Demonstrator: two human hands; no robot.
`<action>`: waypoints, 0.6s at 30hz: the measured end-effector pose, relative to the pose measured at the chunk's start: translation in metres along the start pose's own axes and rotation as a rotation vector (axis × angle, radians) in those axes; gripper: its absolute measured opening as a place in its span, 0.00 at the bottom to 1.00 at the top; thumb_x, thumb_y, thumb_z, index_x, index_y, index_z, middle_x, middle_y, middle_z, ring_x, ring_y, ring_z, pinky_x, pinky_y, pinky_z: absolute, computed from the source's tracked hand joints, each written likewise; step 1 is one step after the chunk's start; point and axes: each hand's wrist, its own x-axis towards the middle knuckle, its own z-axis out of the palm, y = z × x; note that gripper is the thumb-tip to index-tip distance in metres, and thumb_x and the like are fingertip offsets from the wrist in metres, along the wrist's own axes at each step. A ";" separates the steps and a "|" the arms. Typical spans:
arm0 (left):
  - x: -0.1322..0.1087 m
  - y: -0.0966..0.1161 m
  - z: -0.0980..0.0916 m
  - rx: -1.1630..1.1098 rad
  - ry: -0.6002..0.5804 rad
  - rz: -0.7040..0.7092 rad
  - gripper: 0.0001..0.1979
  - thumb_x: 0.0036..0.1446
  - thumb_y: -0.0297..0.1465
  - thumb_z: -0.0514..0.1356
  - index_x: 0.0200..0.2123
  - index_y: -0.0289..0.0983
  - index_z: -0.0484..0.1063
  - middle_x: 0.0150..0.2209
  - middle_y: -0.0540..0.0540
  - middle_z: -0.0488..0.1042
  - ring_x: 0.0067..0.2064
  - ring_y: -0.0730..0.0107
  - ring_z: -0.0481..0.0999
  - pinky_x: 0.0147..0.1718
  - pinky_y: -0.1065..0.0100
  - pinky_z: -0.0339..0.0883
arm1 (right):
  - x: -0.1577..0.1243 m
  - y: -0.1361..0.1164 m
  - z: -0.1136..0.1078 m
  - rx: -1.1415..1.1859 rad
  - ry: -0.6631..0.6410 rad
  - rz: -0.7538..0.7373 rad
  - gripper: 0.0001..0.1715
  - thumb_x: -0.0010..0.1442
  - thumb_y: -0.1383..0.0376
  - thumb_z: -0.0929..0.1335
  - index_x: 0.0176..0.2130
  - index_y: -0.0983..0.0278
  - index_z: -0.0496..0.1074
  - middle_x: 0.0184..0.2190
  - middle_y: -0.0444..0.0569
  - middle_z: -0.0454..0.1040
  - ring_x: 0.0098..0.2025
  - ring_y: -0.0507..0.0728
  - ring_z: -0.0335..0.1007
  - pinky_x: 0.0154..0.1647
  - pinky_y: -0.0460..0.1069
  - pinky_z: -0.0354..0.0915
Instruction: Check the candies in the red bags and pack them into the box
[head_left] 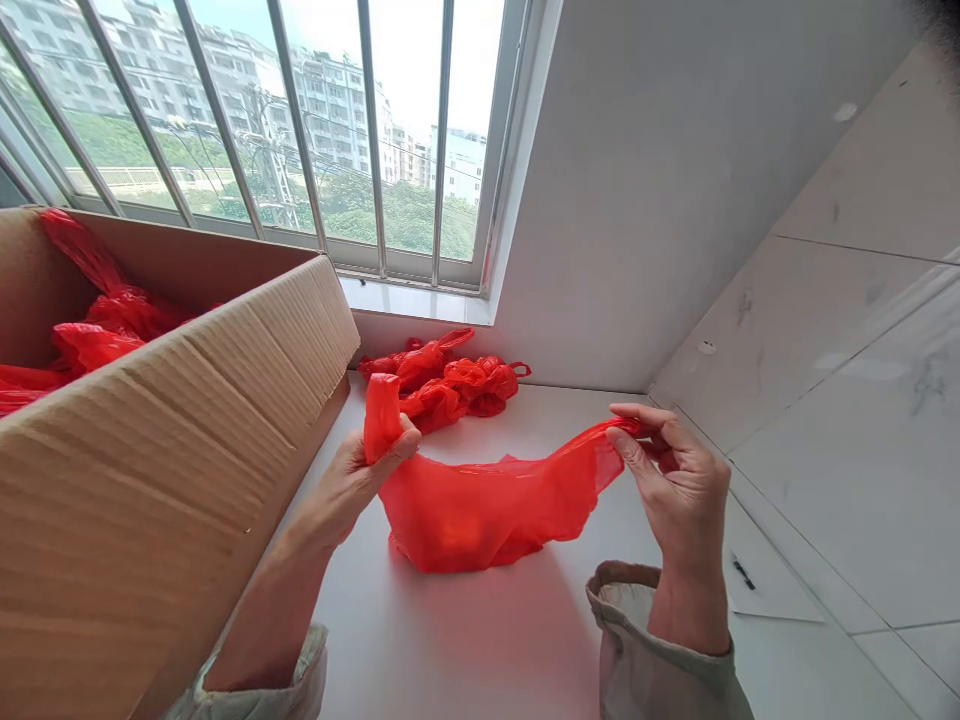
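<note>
A thin red plastic bag [480, 510] is stretched sideways between my two hands, just over the white table. My left hand [367, 470] closes around one gathered handle, which loops up above the thumb. At the other end, my right hand [664, 455] pinches the bag's opposite corner between thumb and fingertips. The lower part of the bag sags and bulges near the tabletop; what it contains, if anything, cannot be made out through the film.
On my left stands a large open cardboard box [187, 430] with red plastic bags [112, 315] inside. More crumpled red bags [457, 380] lie by the wall beneath the barred window [300, 150]. A black pen [742, 571] rests on white paper [780, 600] at the right.
</note>
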 end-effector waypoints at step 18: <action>-0.044 0.018 0.055 0.033 -0.308 -0.070 0.27 0.49 0.35 0.68 0.53 0.46 0.66 0.32 0.52 0.71 0.36 0.62 0.74 0.34 0.65 0.73 | -0.032 -0.065 0.035 0.123 -0.408 -0.457 0.17 0.65 0.74 0.64 0.48 0.58 0.75 0.33 0.45 0.74 0.31 0.51 0.70 0.30 0.46 0.68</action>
